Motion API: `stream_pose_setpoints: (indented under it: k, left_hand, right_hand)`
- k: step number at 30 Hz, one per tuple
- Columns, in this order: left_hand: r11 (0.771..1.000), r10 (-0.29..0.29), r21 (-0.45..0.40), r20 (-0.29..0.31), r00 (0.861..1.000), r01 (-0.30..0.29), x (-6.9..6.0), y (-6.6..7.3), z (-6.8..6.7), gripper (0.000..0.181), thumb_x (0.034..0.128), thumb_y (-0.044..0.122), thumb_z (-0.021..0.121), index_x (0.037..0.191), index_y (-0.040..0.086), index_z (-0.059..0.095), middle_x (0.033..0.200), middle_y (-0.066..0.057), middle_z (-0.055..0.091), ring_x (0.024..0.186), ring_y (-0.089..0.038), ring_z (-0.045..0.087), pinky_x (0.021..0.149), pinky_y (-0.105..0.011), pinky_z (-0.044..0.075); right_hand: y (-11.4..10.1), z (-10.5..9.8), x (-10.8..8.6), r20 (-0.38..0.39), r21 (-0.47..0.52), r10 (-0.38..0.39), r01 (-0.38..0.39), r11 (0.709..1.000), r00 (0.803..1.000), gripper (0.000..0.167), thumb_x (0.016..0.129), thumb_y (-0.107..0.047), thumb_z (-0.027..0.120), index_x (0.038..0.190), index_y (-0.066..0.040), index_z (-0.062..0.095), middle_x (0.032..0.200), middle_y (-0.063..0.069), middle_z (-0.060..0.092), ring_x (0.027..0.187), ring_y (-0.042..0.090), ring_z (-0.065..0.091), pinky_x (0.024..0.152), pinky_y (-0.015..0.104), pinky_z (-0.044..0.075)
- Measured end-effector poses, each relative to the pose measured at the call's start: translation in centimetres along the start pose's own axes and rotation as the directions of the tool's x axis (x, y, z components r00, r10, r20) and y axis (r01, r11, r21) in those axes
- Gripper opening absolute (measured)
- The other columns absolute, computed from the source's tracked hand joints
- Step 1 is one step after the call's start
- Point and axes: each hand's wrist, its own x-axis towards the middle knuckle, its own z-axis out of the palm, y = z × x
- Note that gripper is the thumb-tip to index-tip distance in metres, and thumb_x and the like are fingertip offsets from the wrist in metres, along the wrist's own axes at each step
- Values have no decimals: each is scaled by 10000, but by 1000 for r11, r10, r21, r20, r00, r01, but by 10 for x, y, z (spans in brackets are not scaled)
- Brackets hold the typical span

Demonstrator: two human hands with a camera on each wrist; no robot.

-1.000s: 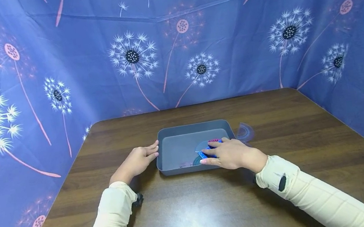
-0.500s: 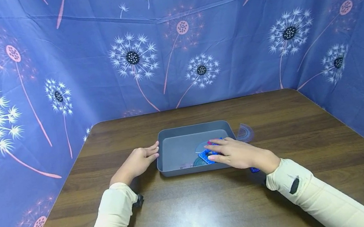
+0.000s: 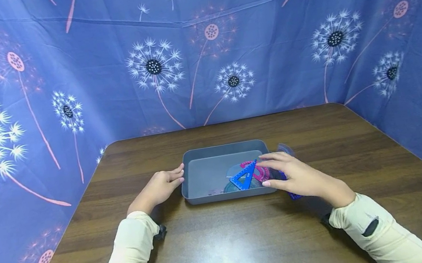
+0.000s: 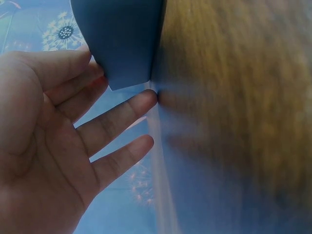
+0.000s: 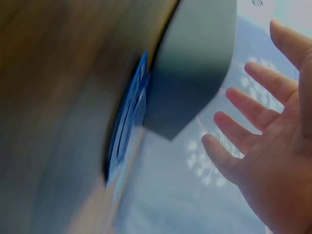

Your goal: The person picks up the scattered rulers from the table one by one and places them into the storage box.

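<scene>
A grey tray [image 3: 204, 168] lies on the table with a blue set square [image 3: 243, 178], a pink protractor [image 3: 261, 173] and clear protractors [image 3: 232, 172] in its right part. My left hand [image 3: 157, 187] rests its fingertips against the tray's left wall, fingers mostly straight. In the left wrist view its fingertips [image 4: 144, 100] lie at the tray's end. My right hand [image 3: 301, 175] hovers over the tray's right edge, fingers spread and holding nothing. Partly under that hand, right of the tray, lies a blue ruler-like piece [image 3: 293, 195], seen edge-on in the right wrist view as a flat blue piece [image 5: 126, 119].
A clear protractor [image 3: 286, 148] lies right of the tray, partly covered by my right hand. The brown wooden table [image 3: 163, 253] reaches back to a blue dandelion-print cloth [image 3: 198, 97]. A small dark marking [image 3: 216, 191] shows at the tray's front left.
My right hand has let go of the blue set square, leaving it on the pink protractor in the tray, and has moved to the right. The left hand has stayed in place.
</scene>
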Motion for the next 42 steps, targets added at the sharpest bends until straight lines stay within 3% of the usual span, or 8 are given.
stream_pose_setpoints:
  k: [3,7,12,17,22,29,34,42]
  left_hand:
    - [1000,-8,-1,2,1000,8,0,-1,0,378,1019,162,576,1348,-25,573,1509,-60,445,1404,-340,385,1153,-503,308]
    - [1000,-16,-18,14,1000,16,0,-1,0,381,1023,167,571,1355,-20,568,1519,-54,432,1411,-341,373,1153,-510,307]
    - [1000,-6,-18,19,1000,7,0,-3,0,384,1027,161,563,1358,-33,557,1524,-70,423,1415,-345,366,1153,-513,304]
    - [1000,11,-3,14,1000,-11,1,-5,1,378,1026,149,561,1350,-46,562,1517,-91,429,1406,-361,378,1151,-522,303]
    - [1000,13,-3,13,1000,-13,1,-5,1,373,1023,146,567,1338,-53,571,1509,-96,439,1405,-370,374,1157,-527,287]
    - [1000,26,2,16,1000,-26,3,-3,0,376,1024,143,566,1347,-48,562,1509,-101,437,1401,-365,383,1148,-528,305]
    - [1000,18,-1,16,1000,-18,3,0,-2,375,1023,141,567,1347,-49,560,1509,-98,436,1402,-362,380,1150,-520,303]
    - [1000,-10,-13,15,1000,10,2,2,-1,371,1024,146,566,1341,-45,569,1511,-84,437,1406,-359,374,1158,-519,288]
  right_hand:
    - [10,-6,-7,-35,23,54,-53,998,998,598,921,-443,699,1414,-132,566,1512,106,457,1426,395,333,1104,660,292]
    - [28,-12,-15,-78,44,108,-104,994,991,602,898,-360,749,1403,-91,564,1499,162,455,1398,424,358,1066,662,341]
    - [45,-18,-24,-74,68,139,-134,989,988,615,871,-297,783,1389,-48,565,1451,207,501,1352,436,422,1061,655,351]
    - [53,-18,-28,-18,67,135,-134,989,991,599,851,-270,804,1356,-29,592,1383,198,563,1309,440,471,1047,636,381]
    - [56,-15,-32,106,59,162,-168,984,981,551,857,-253,797,1328,-31,619,1369,205,558,1272,428,510,1023,608,427]
    - [55,-14,-33,239,15,176,-185,983,955,718,829,-394,802,1391,-15,565,1494,292,394,1331,564,336,1020,695,355]
    - [54,-15,-33,279,9,193,-204,979,941,782,825,-438,796,1421,-7,532,1528,311,333,1347,579,278,1035,713,317]
    - [53,-22,-30,254,-40,218,-215,976,942,566,864,-333,779,1265,47,656,1457,343,428,1308,538,439,1051,623,392]
